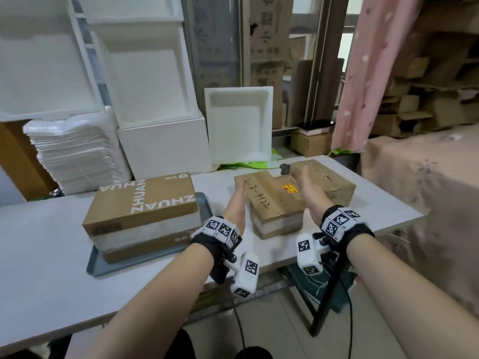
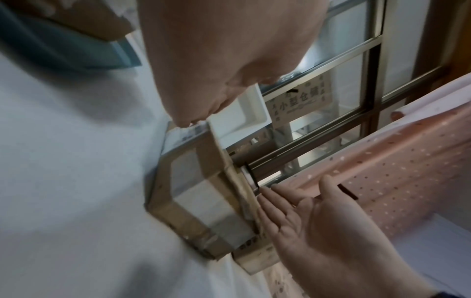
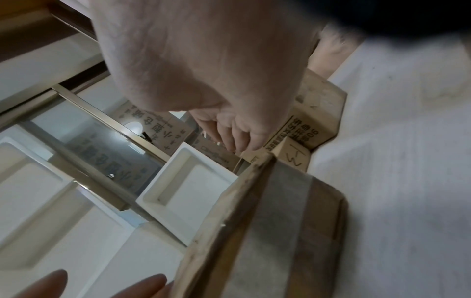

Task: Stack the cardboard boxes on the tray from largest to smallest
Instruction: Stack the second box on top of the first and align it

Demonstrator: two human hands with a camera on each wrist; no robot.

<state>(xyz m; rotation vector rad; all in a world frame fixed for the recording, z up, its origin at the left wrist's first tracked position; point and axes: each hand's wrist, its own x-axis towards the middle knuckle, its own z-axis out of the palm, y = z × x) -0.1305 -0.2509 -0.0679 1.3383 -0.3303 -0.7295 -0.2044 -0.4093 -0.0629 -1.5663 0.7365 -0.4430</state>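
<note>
Both hands flank the middle box, palms facing, fingers straight.
The largest box (image 1: 141,203) sits on the tray (image 1: 204,203) toward the desk's (image 1: 39,255) left edge; the middle box (image 1: 272,203), long axis running near-to-far, lies between left hand (image 1: 237,203) and right hand (image 1: 308,193), neither gripping; the smallest box (image 1: 324,180) is behind, toward the far right corner.

White desk (image 1: 46,229), carrying a grey-blue tray (image 1: 97,266) at left with a large printed cardboard box (image 1: 141,203) on it. Right of the tray, a medium taped box (image 1: 274,203) straight on the desktop; behind and right of it, touching, another brown box (image 1: 329,177) near the far edge.
</note>
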